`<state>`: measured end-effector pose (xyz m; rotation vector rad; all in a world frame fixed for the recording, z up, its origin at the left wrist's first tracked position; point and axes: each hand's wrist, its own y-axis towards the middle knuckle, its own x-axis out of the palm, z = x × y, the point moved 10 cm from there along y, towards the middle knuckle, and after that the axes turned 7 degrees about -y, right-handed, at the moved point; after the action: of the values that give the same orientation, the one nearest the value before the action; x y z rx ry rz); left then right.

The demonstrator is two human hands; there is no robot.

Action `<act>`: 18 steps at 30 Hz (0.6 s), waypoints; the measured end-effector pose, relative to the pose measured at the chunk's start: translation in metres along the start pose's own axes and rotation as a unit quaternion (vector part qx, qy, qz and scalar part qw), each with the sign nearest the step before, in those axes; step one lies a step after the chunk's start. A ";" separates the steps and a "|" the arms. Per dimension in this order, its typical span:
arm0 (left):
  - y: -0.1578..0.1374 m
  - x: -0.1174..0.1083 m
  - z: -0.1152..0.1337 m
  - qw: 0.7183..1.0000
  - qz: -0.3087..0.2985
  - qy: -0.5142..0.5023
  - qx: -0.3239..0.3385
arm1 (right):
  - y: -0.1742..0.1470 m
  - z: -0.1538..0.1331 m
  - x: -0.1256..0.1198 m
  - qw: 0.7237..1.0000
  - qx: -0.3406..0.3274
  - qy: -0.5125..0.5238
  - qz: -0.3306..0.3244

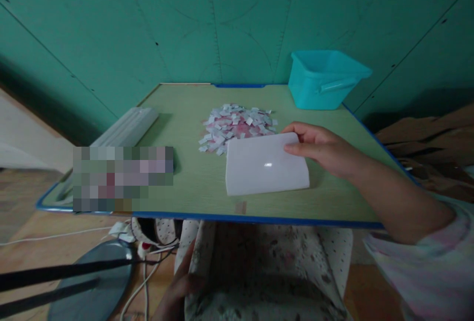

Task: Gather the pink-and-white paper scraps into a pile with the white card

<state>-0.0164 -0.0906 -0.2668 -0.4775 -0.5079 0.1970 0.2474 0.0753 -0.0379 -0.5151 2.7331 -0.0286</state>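
Observation:
My right hand [313, 143] is closed on the right side of a white glossy slab-like thing [264, 168], thumb on its face and fingers behind the upper edge. Whether it is a box or a folded sheet I cannot tell. It sits in front of a pile of small white paper pieces [225, 123], with pink showing among them, and hides the pile's near right part. Low in the view, my left hand [177, 291] is down by the spotted cloth [255, 261] over my lap, below the table edge. It is dark and partly cut off, so its grip is unclear.
A turquoise bucket [318, 86] stands at the table's back right corner. White long strips [126, 126] lie at the left, beside a pixelated patch. The tabletop [200, 192] has a blue edge. Below left are cables [144, 281] and a round grey object [99, 281].

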 end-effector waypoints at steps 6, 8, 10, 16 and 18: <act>0.002 -0.006 -0.001 1.000 0.003 0.009 0.013 | 0.000 0.001 -0.004 1.000 -0.003 0.026 0.009; 0.003 -0.009 0.000 1.000 0.008 0.015 0.014 | -0.001 0.003 -0.006 1.000 0.004 0.026 0.014; 0.003 -0.010 0.000 1.000 0.010 0.018 0.012 | -0.002 0.003 -0.008 0.999 0.008 0.030 0.020; 0.002 -0.008 0.000 1.000 0.020 0.012 -0.020 | -0.005 0.002 -0.007 0.999 0.012 0.033 0.007; 0.001 -0.008 -0.001 0.998 0.030 0.007 -0.046 | -0.006 0.000 -0.003 1.000 0.010 0.025 -0.005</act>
<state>-0.0227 -0.0929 -0.2716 -0.5839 -0.4905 0.2288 0.2519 0.0709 -0.0360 -0.5303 2.7756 -0.0715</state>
